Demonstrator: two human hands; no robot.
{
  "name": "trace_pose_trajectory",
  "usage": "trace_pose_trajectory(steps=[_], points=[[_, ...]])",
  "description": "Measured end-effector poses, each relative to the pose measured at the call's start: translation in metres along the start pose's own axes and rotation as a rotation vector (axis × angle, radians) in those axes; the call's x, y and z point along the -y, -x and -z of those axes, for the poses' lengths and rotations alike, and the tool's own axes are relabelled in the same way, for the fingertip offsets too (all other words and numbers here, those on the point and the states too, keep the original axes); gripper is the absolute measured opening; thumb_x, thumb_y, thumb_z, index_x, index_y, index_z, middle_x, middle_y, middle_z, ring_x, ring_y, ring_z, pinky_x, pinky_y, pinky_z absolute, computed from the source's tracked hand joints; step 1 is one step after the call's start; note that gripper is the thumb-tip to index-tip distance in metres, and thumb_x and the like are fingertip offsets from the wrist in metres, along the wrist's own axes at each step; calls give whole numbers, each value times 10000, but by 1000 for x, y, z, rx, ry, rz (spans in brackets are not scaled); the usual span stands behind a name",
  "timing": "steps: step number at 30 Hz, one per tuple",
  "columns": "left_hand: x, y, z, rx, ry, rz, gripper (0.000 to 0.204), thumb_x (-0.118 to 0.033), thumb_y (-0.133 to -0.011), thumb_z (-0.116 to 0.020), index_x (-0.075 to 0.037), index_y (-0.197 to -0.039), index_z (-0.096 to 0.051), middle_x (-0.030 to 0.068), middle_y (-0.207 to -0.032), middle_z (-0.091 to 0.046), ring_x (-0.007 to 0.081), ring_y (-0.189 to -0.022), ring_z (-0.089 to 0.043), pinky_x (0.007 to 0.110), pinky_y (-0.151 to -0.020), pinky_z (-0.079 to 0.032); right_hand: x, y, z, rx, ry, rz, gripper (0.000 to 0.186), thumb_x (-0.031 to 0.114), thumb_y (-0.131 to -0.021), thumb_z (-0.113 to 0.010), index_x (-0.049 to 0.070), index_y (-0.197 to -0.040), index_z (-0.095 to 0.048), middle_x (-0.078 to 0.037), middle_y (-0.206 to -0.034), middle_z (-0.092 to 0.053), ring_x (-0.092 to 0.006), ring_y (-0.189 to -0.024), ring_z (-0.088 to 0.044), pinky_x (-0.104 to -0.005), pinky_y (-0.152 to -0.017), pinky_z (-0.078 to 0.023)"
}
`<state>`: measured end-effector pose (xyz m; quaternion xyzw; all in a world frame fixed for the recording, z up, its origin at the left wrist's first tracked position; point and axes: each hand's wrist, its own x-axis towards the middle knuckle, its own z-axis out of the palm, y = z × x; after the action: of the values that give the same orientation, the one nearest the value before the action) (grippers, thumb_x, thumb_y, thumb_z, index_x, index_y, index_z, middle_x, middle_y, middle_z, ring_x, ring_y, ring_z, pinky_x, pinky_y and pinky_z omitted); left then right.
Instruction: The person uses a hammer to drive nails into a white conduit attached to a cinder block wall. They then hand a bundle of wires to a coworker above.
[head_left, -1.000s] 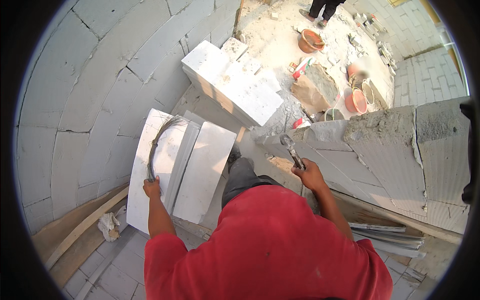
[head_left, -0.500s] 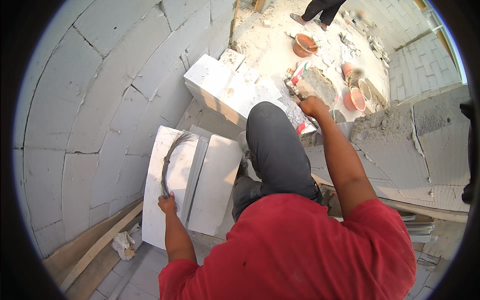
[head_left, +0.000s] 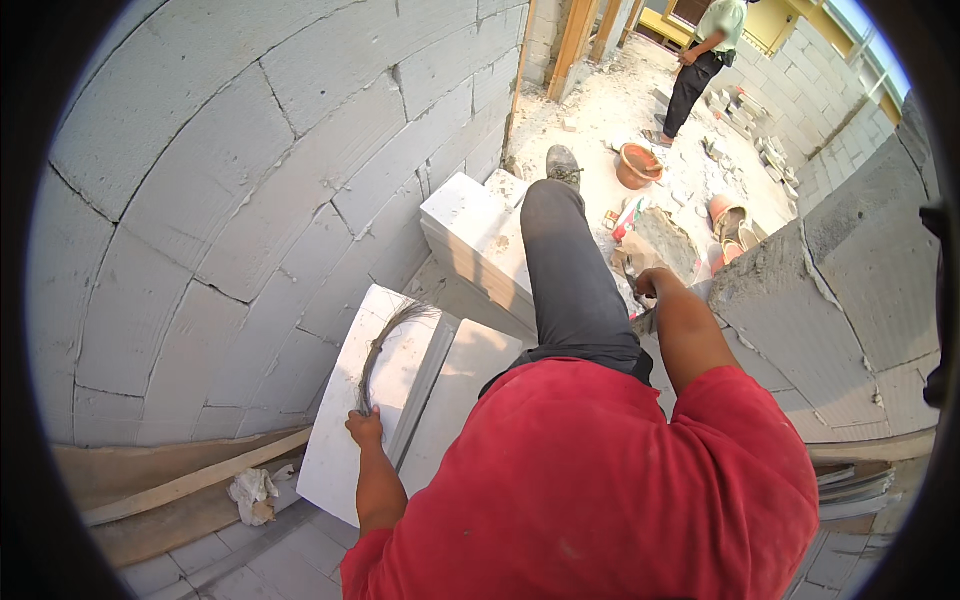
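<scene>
My left hand (head_left: 366, 427) is closed round the lower end of a curved bundle of thin dark wires (head_left: 370, 360). Its loose ends fan out at the top, over a large white block (head_left: 335, 440). Another pale block (head_left: 462, 365) lies just to the right of that one. My right hand (head_left: 658, 284) is wrapped round a dark, slim tool (head_left: 629, 268), held low beside the rough top of a block wall; its kind does not show clearly. One of my legs reaches forward, and its dusty shoe (head_left: 563, 165) is by the far white block stack (head_left: 475, 235).
A block wall (head_left: 270, 180) rises on the left, a lower block wall (head_left: 800, 310) on the right. Wooden planks (head_left: 200, 475) and a crumpled white bag (head_left: 253, 494) lie at lower left. Beyond are an orange tub (head_left: 638, 166), rubble and a standing person (head_left: 690, 85).
The view has tilted up and shows more of the far person. My leg has stretched forward, its shoe now visible past the blocks. Both hands keep their hold; the right has drawn in lower.
</scene>
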<state>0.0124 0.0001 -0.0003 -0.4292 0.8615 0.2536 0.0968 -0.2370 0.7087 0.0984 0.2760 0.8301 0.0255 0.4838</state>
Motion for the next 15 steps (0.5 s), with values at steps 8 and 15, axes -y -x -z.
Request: trace_pose_trajectory(steps=[8, 15], points=[[-9, 13, 8, 63, -21, 94, 521, -322, -806, -749, -1, -1135, -503, 239, -1228, -466, 406, -1119, -544, 511, -921, -481, -4, -14, -3, -87, -150, 29, 320, 330, -803, -664, 72, -986, -709, -114, -929, -692, -223, -821, -623, -401, -749, -481], [-74, -24, 2, 4, -53, 104, 460, -303, -789, -698, -24, -1117, -537, 213, -1016, -603, 370, -977, -626, 480, -858, -502, 7, -32, 29, -205, -337, 119, 335, 291, -762, -661, 105, -1036, -713, -139, -1069, -672, -259, -987, -630, -410, -846, -487]])
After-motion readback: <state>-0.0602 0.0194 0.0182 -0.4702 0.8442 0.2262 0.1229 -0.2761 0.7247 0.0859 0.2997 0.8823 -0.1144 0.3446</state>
